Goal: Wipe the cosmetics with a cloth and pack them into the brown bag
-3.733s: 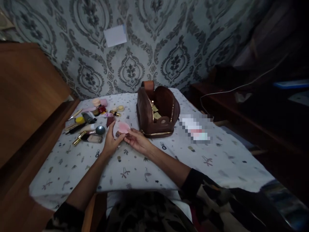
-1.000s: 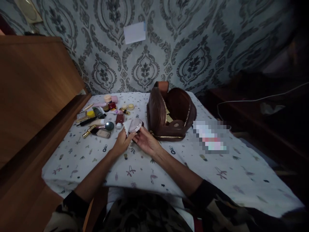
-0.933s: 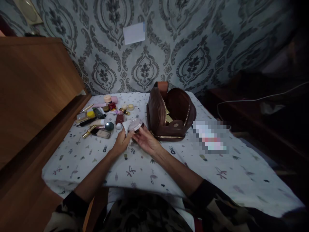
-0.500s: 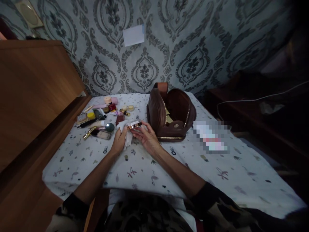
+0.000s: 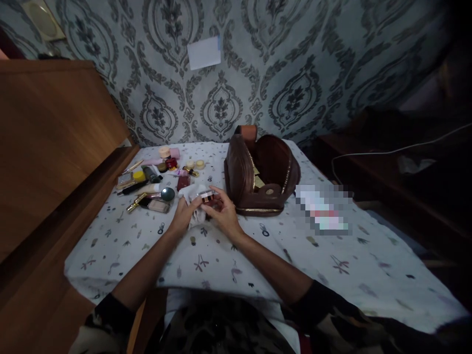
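- We see both hands meet a little left of the frame's centre, over the white patterned tablecloth (image 5: pixel 280 246).
- Our left hand (image 5: pixel 183 214) has its fingers curled around a crumpled white cloth (image 5: pixel 194 196), pressing it against a small round compact (image 5: pixel 208 197).
- Our right hand (image 5: pixel 223 212) grips the compact from the right; its fingers bend close around the case, thumb toward the cloth.
- The compact sits between the two hands, its coppery rim showing; we cannot tell whether it is lifted off the tablecloth.
- Just right of the hands, the brown leather bag (image 5: pixel 262 175) stands with its mouth open.
- To the upper left of the hands lies a spread of makeup items (image 5: pixel 155 178), near them but apart.
- A blurred patch (image 5: pixel 323 208) lies right of the bag.
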A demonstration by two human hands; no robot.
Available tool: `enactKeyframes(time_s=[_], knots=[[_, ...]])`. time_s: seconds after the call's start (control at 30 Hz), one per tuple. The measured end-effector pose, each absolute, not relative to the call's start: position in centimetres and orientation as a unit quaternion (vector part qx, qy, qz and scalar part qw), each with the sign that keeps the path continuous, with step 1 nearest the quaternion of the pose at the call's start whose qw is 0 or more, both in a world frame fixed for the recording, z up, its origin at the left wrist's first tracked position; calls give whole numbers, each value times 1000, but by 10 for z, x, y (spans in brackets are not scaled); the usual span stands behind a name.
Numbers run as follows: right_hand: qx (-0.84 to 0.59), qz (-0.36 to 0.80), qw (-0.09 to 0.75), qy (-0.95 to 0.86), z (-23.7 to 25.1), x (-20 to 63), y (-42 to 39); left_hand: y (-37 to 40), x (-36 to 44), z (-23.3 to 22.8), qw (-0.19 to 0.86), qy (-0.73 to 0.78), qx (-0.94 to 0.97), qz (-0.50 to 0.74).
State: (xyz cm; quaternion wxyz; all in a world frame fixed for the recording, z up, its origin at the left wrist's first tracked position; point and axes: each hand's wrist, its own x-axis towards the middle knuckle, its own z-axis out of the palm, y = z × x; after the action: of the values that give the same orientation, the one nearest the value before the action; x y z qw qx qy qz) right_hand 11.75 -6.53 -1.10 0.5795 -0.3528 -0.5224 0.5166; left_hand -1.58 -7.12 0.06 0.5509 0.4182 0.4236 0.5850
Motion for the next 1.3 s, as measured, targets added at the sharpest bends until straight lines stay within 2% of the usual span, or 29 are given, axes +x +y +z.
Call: enactKeyframes(time_s=[0.13,0.3,0.43,0.57,0.73,0.97,1.13,1.3], knots=[[-362,485,586,-539,-13,119,-64,-67,-20,4,543,462,349,608],[-388,459,587,-543,-16,119,-63,-60,-28,-1,531,467,361,608],[-424,436,558,-565,-17,119,-66,-59,-33,-7,421,522,425,608],[-446,413,542,-580,-17,118,-67,-64,-35,-3,289,516,583,557],[-434,517,521,-521,-15,118,-66,-70,-36,5,151,429,777,435],[-397,637,534,-390,-7,118,-70,-72,-37,4,24,410,850,330],[-371,698,544,-283,-5,118,-67,-70,-35,1,39,395,844,361],[-338,712,546,-284,-1,118,-68,-69,-33,-1,168,448,756,447]])
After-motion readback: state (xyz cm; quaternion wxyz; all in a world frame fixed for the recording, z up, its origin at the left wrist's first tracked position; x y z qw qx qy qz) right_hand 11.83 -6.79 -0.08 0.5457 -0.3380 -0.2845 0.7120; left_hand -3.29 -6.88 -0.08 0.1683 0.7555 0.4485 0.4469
